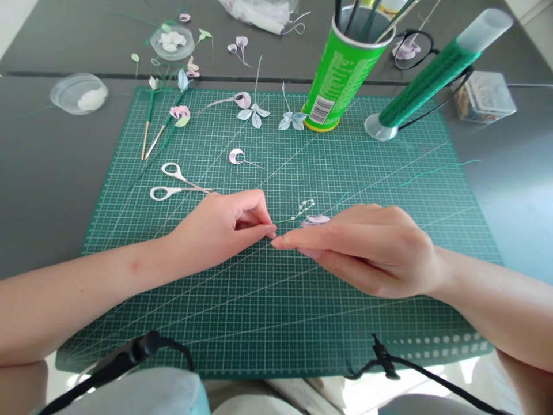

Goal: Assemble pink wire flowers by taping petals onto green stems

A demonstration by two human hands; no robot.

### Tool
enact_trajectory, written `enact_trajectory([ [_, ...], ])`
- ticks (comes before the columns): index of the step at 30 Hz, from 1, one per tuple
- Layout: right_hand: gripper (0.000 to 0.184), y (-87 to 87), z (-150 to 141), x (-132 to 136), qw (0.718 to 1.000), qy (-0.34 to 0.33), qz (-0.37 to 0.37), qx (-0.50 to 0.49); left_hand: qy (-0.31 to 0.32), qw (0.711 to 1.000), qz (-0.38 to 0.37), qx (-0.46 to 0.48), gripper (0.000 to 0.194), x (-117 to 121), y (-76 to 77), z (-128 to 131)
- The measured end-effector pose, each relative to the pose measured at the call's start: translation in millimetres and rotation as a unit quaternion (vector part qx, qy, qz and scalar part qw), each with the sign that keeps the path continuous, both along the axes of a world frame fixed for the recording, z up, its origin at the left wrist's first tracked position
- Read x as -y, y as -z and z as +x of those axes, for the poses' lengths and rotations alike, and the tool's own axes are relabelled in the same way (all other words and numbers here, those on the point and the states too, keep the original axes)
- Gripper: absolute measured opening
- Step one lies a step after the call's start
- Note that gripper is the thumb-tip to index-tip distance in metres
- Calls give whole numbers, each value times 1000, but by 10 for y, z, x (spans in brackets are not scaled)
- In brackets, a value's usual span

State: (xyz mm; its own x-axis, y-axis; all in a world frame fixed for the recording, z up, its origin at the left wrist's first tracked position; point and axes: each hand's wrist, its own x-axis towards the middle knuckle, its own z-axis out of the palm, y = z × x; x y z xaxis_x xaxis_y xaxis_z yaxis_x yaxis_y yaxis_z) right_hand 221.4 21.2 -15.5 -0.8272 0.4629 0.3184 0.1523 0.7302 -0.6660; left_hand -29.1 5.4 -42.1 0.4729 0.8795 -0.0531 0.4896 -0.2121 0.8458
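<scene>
Over the cutting mat (207, 323), my left hand (220, 227) pinches a thin green stem (283, 222) between thumb and fingertips. The stem ends in a small loop of white beads (306, 206). My right hand (371, 248) has its thumb and fingers closed in a pinch, its tips almost touching the left fingertips. Whatever lies in that pinch is too fine to make out. A lilac petal (317, 219) shows just behind the right fingers, partly hidden by them. White-handled scissors (173, 191) lie beside my left hand, blade tips covered by it.
A green can (341, 75) holding tools and a spool of green thread (425, 86) stand at the back right. Farther left lie petal flowers (254, 114), a loose lilac petal (236, 156) and clear dishes (80, 93). A clear box (486, 98) sits far right.
</scene>
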Motion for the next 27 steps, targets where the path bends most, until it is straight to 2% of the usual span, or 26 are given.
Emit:
enact_trajectory([
  [4,29,-20,21,18,998,53,-1,16,77,985,140,-70,19,64,8,-33],
  [8,26,-10,-17,50,990,140,-5,1,108,963,215,-118,20,124,20,-82],
  [12,21,-21,-75,51,986,166,7,-17,129,951,244,-141,26,149,9,-113],
  [18,23,4,-97,-37,980,187,-63,-5,159,945,249,-142,32,159,35,-107],
  [22,23,46,-98,-151,972,210,-109,-2,156,948,252,-112,24,169,117,-134],
  [24,22,62,-103,-201,971,198,-134,4,144,941,296,-81,17,176,148,-158],
  [27,22,77,-117,-249,968,178,-177,20,138,912,382,-59,10,180,147,-178],
])
